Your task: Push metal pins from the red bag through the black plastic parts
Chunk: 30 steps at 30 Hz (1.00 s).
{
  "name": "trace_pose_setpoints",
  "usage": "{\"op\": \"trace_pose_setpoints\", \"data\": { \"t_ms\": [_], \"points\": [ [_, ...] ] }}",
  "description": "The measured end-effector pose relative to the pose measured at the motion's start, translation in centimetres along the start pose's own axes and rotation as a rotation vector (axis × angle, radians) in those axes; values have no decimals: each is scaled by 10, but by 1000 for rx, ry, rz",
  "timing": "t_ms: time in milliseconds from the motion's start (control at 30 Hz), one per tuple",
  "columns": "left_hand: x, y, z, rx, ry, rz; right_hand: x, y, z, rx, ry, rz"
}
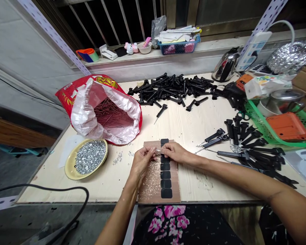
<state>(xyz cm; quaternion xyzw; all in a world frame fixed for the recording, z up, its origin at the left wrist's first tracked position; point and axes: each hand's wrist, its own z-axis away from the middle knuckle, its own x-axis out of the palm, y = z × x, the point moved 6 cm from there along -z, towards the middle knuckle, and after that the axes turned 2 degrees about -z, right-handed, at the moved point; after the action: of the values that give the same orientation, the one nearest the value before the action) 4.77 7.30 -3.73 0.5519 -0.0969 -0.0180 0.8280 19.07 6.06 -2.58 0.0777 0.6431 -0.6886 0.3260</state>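
Observation:
My left hand (pixel 142 160) and my right hand (pixel 173 152) meet above a brown board (pixel 153 185) that carries a column of black pads (pixel 165 175). Both hands are pinched on a thin metal pin (pixel 157 150) held between their fingertips. The board lies at the near edge of the pale wooden table (pixel 193 126). A yellow dish of small silver washers (pixel 89 157) sits to the left of my left hand. A red and white bag of long metal pins (pixel 107 112) lies open behind the dish.
A heap of black plastic handles (pixel 173 89) covers the far middle. Assembled black-handled tools (pixel 247 146) lie at the right. A green basket (pixel 283 126) with an orange box, a kettle (pixel 225 66) and a power strip stand at the far right. A black cable (pixel 73 194) hangs off the left front.

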Motion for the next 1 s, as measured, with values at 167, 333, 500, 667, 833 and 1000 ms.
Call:
{"op": "trace_pose_setpoints", "data": {
  "t_ms": [167, 333, 500, 667, 833, 1000],
  "points": [
    [0, -2, 1, -56, 2, 46, -8, -8, 3, -112, 114, 129],
    [1, 1, 2, -47, 6, 88, -15, -20, 12, -183, 216, 344],
    [0, 2, 2, 38, 62, 2, -16, -23, 13, -221, 221, 338],
    [2, -4, 0, -14, 70, 61, -13, -28, 17, -356, 370, 641],
    [2, -1, 0, 58, 80, -12, -7, -30, 18, -466, 430, 772],
    [5, 12, 7, 295, 111, -464, -14, -30, 14, -367, 371, 573]
  ]
}}
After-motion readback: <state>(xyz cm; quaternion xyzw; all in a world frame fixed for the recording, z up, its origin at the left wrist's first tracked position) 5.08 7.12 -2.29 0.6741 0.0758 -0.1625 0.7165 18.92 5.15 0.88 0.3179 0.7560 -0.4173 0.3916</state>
